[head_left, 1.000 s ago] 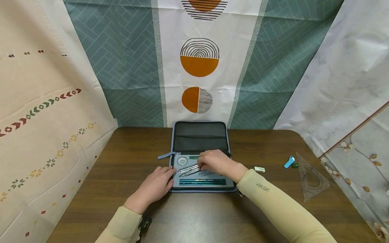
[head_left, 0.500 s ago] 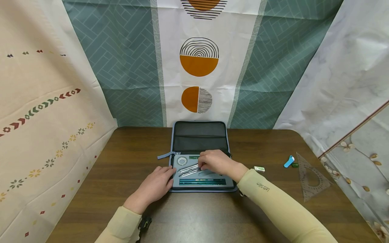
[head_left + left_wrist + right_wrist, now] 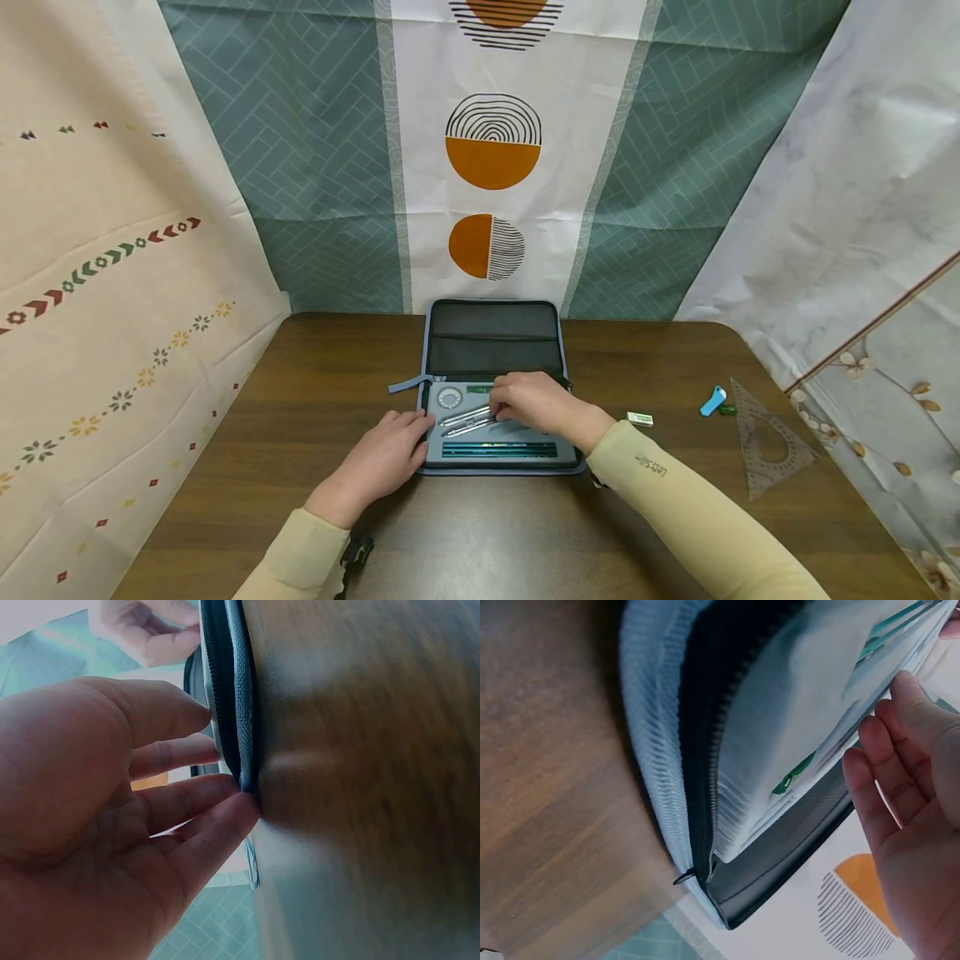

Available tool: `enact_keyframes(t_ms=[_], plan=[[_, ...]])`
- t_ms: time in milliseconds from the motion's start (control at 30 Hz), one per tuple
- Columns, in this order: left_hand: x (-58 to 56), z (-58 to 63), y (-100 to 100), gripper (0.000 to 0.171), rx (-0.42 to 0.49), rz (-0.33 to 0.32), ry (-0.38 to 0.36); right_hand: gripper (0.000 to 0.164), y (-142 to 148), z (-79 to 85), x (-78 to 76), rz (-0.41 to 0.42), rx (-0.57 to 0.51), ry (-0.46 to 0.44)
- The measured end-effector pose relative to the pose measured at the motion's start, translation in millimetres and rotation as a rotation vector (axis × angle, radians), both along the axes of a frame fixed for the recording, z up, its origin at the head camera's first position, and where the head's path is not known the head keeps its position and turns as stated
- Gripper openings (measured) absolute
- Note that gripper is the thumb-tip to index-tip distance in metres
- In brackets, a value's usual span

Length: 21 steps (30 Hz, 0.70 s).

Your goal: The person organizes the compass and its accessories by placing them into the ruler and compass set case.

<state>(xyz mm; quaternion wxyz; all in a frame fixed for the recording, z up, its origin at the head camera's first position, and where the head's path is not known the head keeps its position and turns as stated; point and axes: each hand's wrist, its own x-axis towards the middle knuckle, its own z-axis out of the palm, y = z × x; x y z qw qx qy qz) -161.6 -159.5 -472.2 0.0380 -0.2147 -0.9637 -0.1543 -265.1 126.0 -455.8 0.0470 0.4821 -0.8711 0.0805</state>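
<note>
A zip case (image 3: 495,340) lies unfolded at the back of the table, its grey tray (image 3: 437,460) nearest me. My left hand (image 3: 386,454) rests at the tray's left edge; in the left wrist view its fingertips touch the zipped rim (image 3: 244,690). My right hand (image 3: 536,404) is over the middle of the tray. Its thumb and fingers pinch the end of a silver, two-legged tool like a drawing compass (image 3: 467,421), whose legs point left. The pinched end is hidden. Dark green pencils (image 3: 498,450) lie in the front slot. A white ring-shaped piece (image 3: 450,398) sits at the upper left.
Right of the case lies a white and green eraser (image 3: 640,418). Farther right are a small blue item (image 3: 713,401), a small green item (image 3: 728,409) and a clear set square (image 3: 772,446). A blue zip strap (image 3: 407,384) sticks out at the left. Cloth hangs behind the table.
The lower silver leg has shifted slightly in the tray under the right hand. The right hand has barely moved; the left hand stays in place.
</note>
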Motion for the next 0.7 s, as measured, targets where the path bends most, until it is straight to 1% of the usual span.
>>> enact_keyframes(t_ms=[300, 467, 700], plan=[[-0.8, -1.7, -0.1, 0.039, -0.007, -0.001, 0.003, 0.009, 9.1, -3.2, 0.3, -0.006, -0.050, 0.014], [-0.9, -1.6, 0.2, 0.038, -0.011, -0.003, 0.006, 0.020, 19.7, -1.7, -0.4, -0.052, -0.066, -0.010], [-1.8, -2.2, 0.1, 0.039, -0.018, 0.009, -0.008, 0.034, 40.5, 2.1, 3.1, -0.072, -0.063, 0.021]])
